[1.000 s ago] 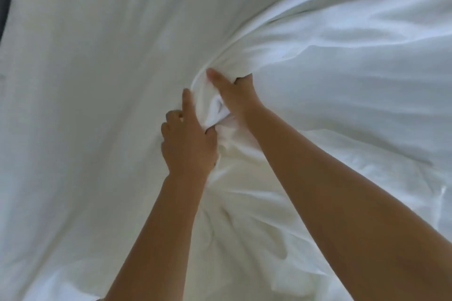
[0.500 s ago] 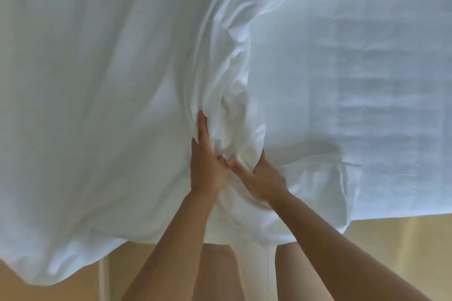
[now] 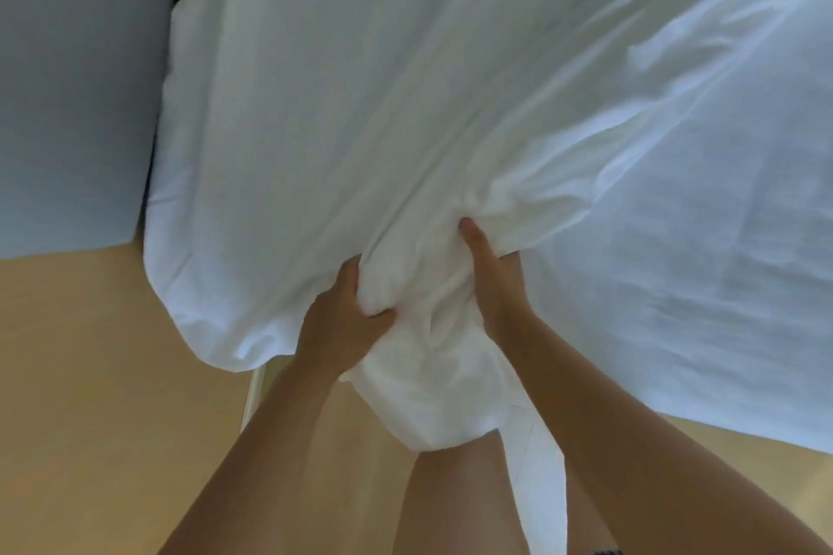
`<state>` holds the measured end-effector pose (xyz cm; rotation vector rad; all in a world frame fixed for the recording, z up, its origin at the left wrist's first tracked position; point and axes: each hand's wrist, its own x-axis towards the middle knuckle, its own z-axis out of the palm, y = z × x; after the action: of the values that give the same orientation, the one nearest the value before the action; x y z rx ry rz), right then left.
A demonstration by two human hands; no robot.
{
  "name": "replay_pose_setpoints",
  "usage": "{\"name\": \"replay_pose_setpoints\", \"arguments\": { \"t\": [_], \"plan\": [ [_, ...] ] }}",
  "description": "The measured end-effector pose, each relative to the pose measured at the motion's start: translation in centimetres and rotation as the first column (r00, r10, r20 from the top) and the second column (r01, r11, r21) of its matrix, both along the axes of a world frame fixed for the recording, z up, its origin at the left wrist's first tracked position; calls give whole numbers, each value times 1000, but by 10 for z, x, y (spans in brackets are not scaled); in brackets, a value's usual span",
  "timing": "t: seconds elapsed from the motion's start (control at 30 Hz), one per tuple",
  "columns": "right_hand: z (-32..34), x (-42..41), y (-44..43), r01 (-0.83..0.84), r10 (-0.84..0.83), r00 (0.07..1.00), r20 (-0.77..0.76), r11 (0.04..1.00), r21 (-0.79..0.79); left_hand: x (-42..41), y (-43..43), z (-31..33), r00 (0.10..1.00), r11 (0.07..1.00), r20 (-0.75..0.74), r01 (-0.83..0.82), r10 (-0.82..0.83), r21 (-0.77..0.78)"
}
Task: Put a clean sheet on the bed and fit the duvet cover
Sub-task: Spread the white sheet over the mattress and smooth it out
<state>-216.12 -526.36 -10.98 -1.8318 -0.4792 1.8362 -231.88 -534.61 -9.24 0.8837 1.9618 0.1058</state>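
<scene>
Both hands are bunched into the same gather of white cloth (image 3: 450, 104), close to its near edge. I cannot tell whether it is the sheet or the duvet cover. The left hand (image 3: 338, 324) is clenched round a thick fold, thumb hooked underneath and fingers (image 3: 352, 273) buried in the fabric. Just beside it the right hand (image 3: 498, 288) grips the neighbouring fold, thumb pressed up along the crease. Between and below the two hands a loose pouch of the cloth sags down in front of the person's bare legs (image 3: 450, 505), and a narrow white strip (image 3: 538, 491) hangs lower between them. From the grip, creases fan out up and to the right. The cloth spreads wide and hides the bed beneath it. Its near edge overhangs the pale wooden floor (image 3: 90, 374). At the far left stands a grey panel (image 3: 67, 81).
</scene>
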Motion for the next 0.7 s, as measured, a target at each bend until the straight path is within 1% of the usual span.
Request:
{"name": "replay_pose_setpoints", "arguments": {
  "t": [0.03,0.07,0.1,0.13,0.17,0.23,0.3,0.37,0.43,0.5,0.53,0.63,0.7],
  "plan": [
    [-2,6,5,50,-50,999,22,999,-5,-2,-7,-1,996,998,-91,26,-21,56],
    [-3,8,8,64,-64,997,32,998,-15,-4,-13,0,985,992,-172,37,-15,125],
    [-5,6,10,38,-37,999,34,999,-23,-8,-18,2,974,983,-228,36,6,180],
    [-7,2,11,-16,17,1000,25,999,-31,-11,-22,4,964,979,-265,35,20,202],
    [-8,-4,11,-65,65,998,15,997,-35,-13,-25,4,954,980,-299,39,21,194],
    [-10,-14,11,-106,107,994,16,994,-24,-13,-25,5,938,991,-347,39,9,129],
    [-12,-16,14,-136,137,990,32,990,-27,-6,-16,6,933,997,-358,0,30,82],
    [-9,-7,22,-173,175,984,25,984,-50,6,0,11,929,996,-367,-7,39,87],
    [-3,12,33,-143,143,990,-5,988,-59,25,26,18,930,976,-368,81,-1,202],
    [6,42,52,-50,50,999,1,997,-63,54,68,25,935,919,-340,222,-105,325],
    [10,60,65,5,-5,1000,6,999,-49,72,94,27,926,887,-333,295,-175,355],
    [19,122,110,151,-151,988,17,988,17,139,173,24,850,789,-368,502,-376,354],
    [24,164,142,186,-189,980,56,981,55,186,216,20,784,714,-406,608,-469,348]
  ]
}}
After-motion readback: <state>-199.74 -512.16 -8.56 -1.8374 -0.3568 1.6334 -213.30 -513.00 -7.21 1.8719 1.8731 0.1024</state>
